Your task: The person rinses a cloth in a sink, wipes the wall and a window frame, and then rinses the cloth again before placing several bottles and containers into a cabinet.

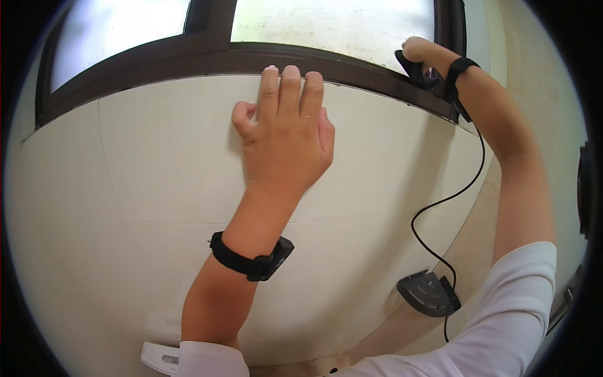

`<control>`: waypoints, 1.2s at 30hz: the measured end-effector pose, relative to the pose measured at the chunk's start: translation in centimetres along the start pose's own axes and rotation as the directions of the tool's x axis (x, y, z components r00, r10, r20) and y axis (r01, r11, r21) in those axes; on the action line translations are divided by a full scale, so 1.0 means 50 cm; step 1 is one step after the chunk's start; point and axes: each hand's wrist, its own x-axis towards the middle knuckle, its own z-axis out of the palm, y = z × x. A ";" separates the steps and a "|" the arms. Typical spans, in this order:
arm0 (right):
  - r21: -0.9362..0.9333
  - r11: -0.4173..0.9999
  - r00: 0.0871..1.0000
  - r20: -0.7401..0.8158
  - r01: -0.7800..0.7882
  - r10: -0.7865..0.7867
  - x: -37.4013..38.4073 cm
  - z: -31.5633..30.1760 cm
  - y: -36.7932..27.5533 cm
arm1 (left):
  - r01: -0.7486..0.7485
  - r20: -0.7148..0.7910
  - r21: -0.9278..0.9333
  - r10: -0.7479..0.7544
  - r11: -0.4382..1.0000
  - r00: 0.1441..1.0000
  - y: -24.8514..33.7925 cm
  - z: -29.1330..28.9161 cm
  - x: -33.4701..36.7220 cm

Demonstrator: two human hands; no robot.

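My left hand (286, 135) lies against the cream tiled wall (169, 163), its middle fingers stretched up to the lower edge of the dark brown window frame (213, 63). The little finger is bent, and nothing shows in this hand. Up at the window's lower right corner, my right hand (424, 53) is bent over with its fingers curled. A dark object (411, 68) shows beneath it, partly hidden, and its kind cannot be made out. Frosted window panes (333, 28) sit in the frame above both hands.
A black wristband with a box (270, 261) circles my left forearm; another black band (461, 66) is on my right wrist. A thin black cable (427, 210) hangs down past a dark corner shelf (430, 294). A white device (157, 358) is at the lower left.
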 end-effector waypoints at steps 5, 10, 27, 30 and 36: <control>0.405 0.822 0.916 0.174 -0.401 0.361 0.103 -0.099 -0.077 | 0.012 -0.036 0.001 -0.012 1.000 0.999 0.017 0.002 0.010; 0.283 0.958 0.989 -0.122 -0.041 0.078 0.141 -0.369 -0.241 | -0.015 -0.083 0.067 0.020 0.998 0.996 0.007 0.007 0.028; 0.553 0.651 0.762 -0.644 0.521 -0.063 0.092 -0.217 -0.234 | -0.081 0.027 -0.069 0.083 0.994 0.996 0.042 0.005 0.013; 0.588 0.649 0.831 -0.542 0.483 -0.127 0.036 -0.188 -0.188 | -0.097 0.049 -0.090 0.102 0.991 0.994 0.043 0.005 0.012; 0.502 0.779 0.871 -0.478 0.375 -0.111 -0.015 -0.019 -0.066 | -0.104 0.079 -0.060 0.109 0.993 0.991 0.043 0.001 0.014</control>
